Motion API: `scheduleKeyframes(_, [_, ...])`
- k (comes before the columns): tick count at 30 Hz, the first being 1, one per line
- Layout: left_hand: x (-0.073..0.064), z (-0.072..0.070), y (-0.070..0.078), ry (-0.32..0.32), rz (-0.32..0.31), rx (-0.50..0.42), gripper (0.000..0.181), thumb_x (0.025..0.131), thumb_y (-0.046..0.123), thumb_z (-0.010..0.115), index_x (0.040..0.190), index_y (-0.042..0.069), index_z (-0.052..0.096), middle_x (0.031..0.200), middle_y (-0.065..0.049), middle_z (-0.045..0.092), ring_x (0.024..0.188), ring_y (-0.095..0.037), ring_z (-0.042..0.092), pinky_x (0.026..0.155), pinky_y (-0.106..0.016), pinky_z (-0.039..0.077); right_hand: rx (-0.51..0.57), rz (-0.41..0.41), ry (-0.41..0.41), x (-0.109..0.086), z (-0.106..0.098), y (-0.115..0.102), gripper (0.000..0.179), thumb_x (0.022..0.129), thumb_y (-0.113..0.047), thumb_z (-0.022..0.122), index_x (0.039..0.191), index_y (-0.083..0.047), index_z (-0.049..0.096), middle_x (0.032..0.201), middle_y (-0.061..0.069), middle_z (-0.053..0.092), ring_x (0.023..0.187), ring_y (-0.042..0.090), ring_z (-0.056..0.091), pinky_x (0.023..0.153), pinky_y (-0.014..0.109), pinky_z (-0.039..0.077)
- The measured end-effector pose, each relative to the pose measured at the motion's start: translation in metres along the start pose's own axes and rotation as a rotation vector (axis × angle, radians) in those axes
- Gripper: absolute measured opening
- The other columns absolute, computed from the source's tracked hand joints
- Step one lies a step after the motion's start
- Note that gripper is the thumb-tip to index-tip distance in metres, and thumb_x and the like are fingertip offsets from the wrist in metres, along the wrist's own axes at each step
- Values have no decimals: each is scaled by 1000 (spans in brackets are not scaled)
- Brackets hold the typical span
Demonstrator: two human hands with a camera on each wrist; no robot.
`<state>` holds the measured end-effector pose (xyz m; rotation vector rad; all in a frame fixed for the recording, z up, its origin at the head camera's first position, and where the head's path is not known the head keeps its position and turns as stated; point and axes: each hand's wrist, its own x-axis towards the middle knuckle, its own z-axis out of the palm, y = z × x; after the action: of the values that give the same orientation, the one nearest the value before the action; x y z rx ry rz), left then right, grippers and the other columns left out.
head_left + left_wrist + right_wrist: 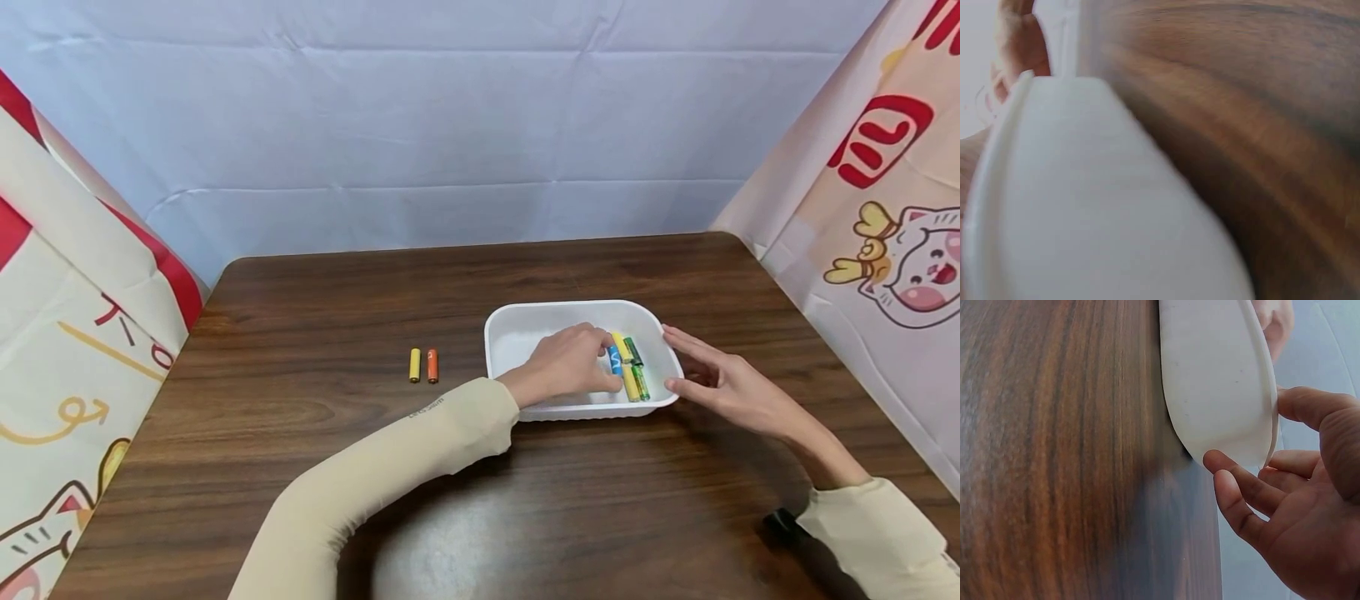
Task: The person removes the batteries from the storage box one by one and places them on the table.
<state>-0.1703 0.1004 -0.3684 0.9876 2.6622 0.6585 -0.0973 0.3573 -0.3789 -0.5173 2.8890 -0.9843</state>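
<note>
A white plastic tray (517, 333) stands on the table, with several small batteries at its right end. My left hand (566, 358) reaches over the tray's near side and pinches a blue battery (616, 361) between thumb and forefinger. Beside it lie yellow batteries (631, 384) and green batteries (641, 383), close together. With the thumb on the rim and the fingers against the outer wall, my right hand (723, 387) holds the tray's right end; the right wrist view shows this hand (1304, 506) too. In the left wrist view the tray wall (1104, 200) hides the left hand's fingertips.
A yellow battery (415, 365) and an orange battery (432, 366) stand or lie side by side on the brown wooden table (315, 317), left of the tray. A pale cloth (450, 125) hangs behind the table; printed cloths (892, 200) hang at the sides.
</note>
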Motion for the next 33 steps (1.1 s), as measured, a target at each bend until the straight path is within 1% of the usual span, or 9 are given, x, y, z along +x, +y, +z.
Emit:
scheduleKeyframes(5, [-14,-27,-6,57,28,-36,53,85,36,76,132,14,68,114,5,68,89,-3,56,70,-19,45,-19,27,-9,-2,0,0,74,98,-23,74,161,-10,38,163,18,35,112,0,46,78,16,40])
scheduleKeyframes(9, [-32,-54,-18,102,35,-82,53,85,35,75,133,15,67,115,6,67,95,-4,58,75,-20,46,-26,31,-6,-2,0,0,74,97,-24,75,160,-10,38,163,19,36,109,5,45,76,21,39])
scheduleKeyframes(14, [-62,-88,-44,159,19,-134,47,85,34,76,128,17,67,111,7,63,98,-8,59,80,-28,48,-32,27,-4,-1,0,-1,75,97,-24,75,161,-10,37,162,20,36,111,11,47,77,20,38])
scheduleKeyframes(19, [-93,-109,-76,220,15,-163,40,85,31,75,122,16,68,105,5,62,95,-12,61,83,-31,50,-34,10,-2,-1,0,-1,75,97,-23,75,160,-9,38,162,21,37,108,2,46,77,17,38])
scheduleKeyframes(23, [-117,-118,-100,252,-11,-184,40,84,27,77,121,15,68,105,3,63,95,-13,62,85,-33,51,-31,-3,3,-2,0,0,74,97,-21,75,160,-8,39,161,22,38,106,-2,45,76,16,39])
scheduleKeyframes(26, [-135,-120,-116,258,-44,-194,41,84,26,78,122,14,67,106,2,62,96,-14,61,85,-36,51,-31,-8,6,-1,0,1,74,97,-21,75,160,-8,39,160,22,38,107,-3,46,78,13,39])
scheduleKeyframes(29, [-151,-117,-133,245,-65,-197,41,86,24,79,124,13,66,108,0,62,98,-17,61,86,-38,50,-29,-14,7,-1,0,1,73,97,-20,75,160,-7,39,160,22,38,108,-1,48,78,12,39])
scheduleKeyframes(31, [-159,-112,-145,233,-75,-195,42,87,23,78,125,11,65,108,-1,63,98,-19,62,86,-39,50,-28,-16,6,-1,0,1,74,97,-20,75,160,-7,39,160,23,38,107,0,49,78,12,39])
scheduleKeyframes(33, [-167,-107,-156,211,-88,-183,43,88,22,78,127,10,65,109,-2,63,99,-21,61,86,-41,50,-27,-19,8,-1,0,1,73,97,-20,75,160,-7,39,161,22,38,110,-1,48,79,11,38])
